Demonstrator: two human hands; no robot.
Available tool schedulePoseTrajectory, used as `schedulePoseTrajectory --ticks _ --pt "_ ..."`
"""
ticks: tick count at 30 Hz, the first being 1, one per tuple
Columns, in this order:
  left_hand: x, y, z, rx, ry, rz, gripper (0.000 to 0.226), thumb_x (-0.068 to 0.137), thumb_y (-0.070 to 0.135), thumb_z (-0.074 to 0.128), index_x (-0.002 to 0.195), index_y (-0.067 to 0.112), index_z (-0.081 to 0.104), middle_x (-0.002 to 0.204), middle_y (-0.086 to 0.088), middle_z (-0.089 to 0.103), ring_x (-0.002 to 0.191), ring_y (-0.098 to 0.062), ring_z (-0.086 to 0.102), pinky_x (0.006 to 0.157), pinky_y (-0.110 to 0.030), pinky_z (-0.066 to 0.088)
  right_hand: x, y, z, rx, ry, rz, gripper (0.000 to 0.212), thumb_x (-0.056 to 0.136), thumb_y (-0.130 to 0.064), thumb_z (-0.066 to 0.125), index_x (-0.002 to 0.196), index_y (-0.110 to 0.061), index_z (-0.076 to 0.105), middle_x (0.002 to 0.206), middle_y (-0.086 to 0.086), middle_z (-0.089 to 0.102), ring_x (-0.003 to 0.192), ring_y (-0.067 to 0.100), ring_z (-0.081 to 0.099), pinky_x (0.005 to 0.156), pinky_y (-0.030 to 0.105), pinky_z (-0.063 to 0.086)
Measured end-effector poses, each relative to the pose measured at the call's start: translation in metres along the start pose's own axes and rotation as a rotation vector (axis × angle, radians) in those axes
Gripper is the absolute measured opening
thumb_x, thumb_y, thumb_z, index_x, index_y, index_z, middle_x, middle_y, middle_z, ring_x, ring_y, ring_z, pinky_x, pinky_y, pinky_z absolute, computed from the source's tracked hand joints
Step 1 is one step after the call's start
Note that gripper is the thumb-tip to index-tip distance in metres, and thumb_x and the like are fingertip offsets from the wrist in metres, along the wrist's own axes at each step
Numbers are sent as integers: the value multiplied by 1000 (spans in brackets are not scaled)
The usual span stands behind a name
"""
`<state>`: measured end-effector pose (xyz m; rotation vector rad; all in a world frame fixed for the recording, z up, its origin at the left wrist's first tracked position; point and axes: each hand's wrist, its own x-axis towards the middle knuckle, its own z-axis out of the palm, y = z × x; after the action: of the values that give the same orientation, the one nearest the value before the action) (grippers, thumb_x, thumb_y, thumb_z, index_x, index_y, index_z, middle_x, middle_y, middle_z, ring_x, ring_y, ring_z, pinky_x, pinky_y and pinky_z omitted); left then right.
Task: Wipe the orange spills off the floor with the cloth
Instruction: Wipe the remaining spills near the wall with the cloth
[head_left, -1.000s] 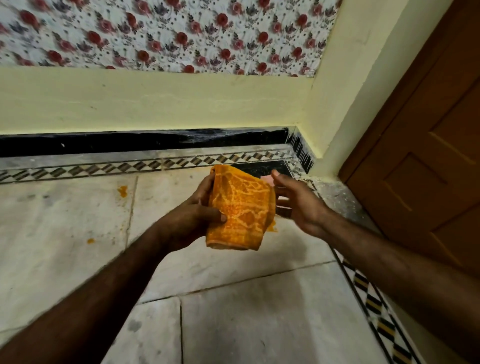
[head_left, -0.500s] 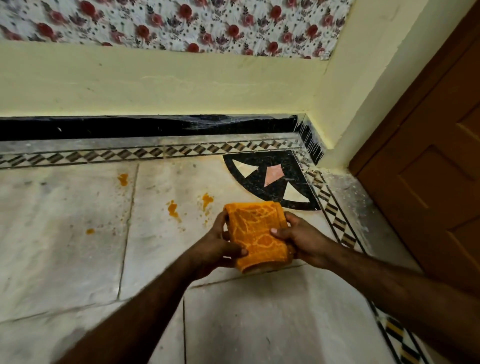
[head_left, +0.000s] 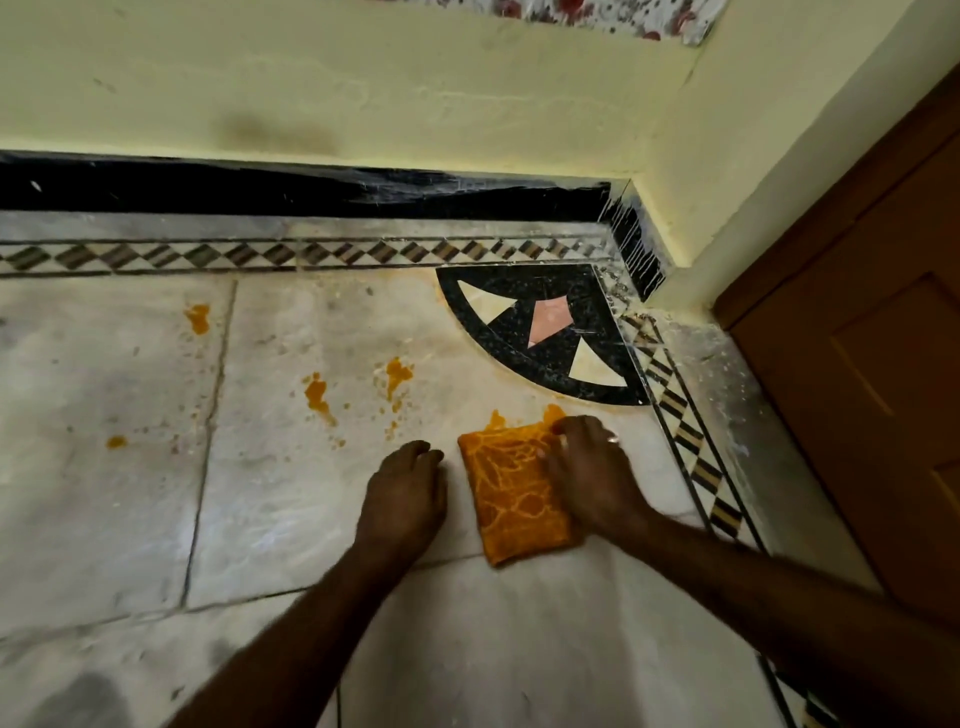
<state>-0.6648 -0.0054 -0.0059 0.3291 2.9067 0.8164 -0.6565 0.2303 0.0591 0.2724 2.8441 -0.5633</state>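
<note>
Lowered since before, the cloth (head_left: 511, 493) now lies on the floor (head_left: 130, 493) at frame centre. The right hand (head_left: 592, 473) presses it with its fingers laid over it, the left hand (head_left: 405, 493) rests spread just beside it, and orange spills (head_left: 317, 395) sit to the upper left.

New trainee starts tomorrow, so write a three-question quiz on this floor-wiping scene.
1. True or false: the left hand grips the folded orange patterned cloth.
2. What is set in the pale marble floor beyond the cloth, toward the corner? A a black quarter-circle stone inlay; B a metal drain; C a rubber mat.
3. Fill in: the ___ hand rests on the cloth.
Key: 1 false, the left hand sits beside the cloth, not touching it; 2 A; 3 right hand.
</note>
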Motion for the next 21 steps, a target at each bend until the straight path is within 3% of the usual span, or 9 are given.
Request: schedulePoseTrajectory --ticks 3,6,8,12,21 --pt "1 -8 29 177 96 209 53 97 30 38 134 -2 61 138 -24 59 126 -40 59 110 -47 43 7 -16 39 -220 40 -166 59 103 -45 36 153 -15 39 160 14 36 147 35 36 120 45 26" --pt "9 -11 44 247 108 302 55 101 28 32 142 -4 51 150 -24 47 140 -39 45 117 -47 23 6 -24 86 -296 30 -131 65 98 -43 33 152 -8 44 157 20 41 144 39 41 118 51 23" --pt "12 -16 47 274 111 316 55 101 28 34 144 -5 49 153 -24 43 142 -39 42 116 -50 26 1 -27 102 -277 39 -97 67 96 -39 34 154 -5 39 158 22 38 146 40 37 117 54 21" --pt "13 -27 52 277 131 287 59 101 36 38 147 -1 46 155 -20 42 145 -34 40 117 -49 27 -12 -19 115 -362 103 -236 69 97 -35 39 158 -4 28 165 19 25 152 37 25 119 54 20" --pt "12 -29 55 293 162 238 58 101 28 38 149 -4 39 158 -22 35 148 -36 34 118 -53 29 49 -36 113 -322 167 -300 64 100 -38 34 159 -14 29 166 12 26 154 30 24 123 52 20"
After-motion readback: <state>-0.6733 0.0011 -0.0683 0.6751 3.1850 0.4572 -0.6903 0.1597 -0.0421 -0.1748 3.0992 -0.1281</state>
